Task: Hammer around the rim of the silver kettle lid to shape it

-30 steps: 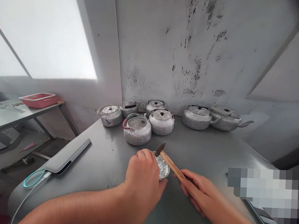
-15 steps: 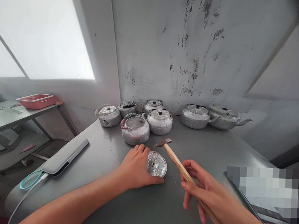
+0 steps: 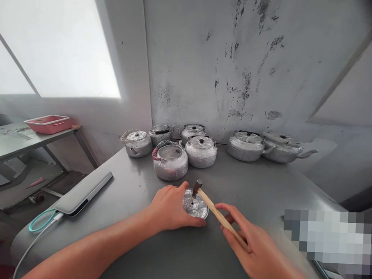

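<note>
Lowering hammer (image 3: 214,208) since last frame, clasped in right grip (image 3: 257,249); pinching lid (image 3: 198,209) in left grip (image 3: 170,211), might whack thumb (image 3: 197,222) from sloppy aim.

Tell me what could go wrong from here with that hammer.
The left hand grips the metal disc close to the head of the hammer, so a stray blow might catch that hand. With the right hand on the hammer, only the left steadies the disc, which could shift if struck.
</note>
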The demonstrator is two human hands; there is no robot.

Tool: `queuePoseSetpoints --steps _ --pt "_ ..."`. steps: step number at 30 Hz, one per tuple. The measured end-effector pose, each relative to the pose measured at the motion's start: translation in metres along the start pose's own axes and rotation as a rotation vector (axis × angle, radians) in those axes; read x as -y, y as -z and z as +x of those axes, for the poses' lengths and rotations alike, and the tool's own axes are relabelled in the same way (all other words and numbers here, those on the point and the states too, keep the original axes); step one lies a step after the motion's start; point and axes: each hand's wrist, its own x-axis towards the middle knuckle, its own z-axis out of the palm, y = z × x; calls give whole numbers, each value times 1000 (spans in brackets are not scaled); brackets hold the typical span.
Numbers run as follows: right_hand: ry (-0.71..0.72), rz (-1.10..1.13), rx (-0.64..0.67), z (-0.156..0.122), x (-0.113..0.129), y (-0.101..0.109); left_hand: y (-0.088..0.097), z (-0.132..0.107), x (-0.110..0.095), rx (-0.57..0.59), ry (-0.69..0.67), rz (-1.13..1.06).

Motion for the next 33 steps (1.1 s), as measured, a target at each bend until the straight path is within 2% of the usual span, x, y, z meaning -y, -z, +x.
queuePoseSetpoints --steps 6,11,17,22,33 --pt "36 120 16 -1 6 2 3 0 -2 23 18 60" --pt "43 74 -39 1 0 -4 3 0 -2 23 29 71" --pt "37 24 -9 -3 0 -7 2 0 -3 26 38 69" --pt "97 26 -10 -4 3 -6 2 -1 -4 22 40 66" --pt "28 13 -22 -3 3 -6 6 -2 -8 49 78 77"
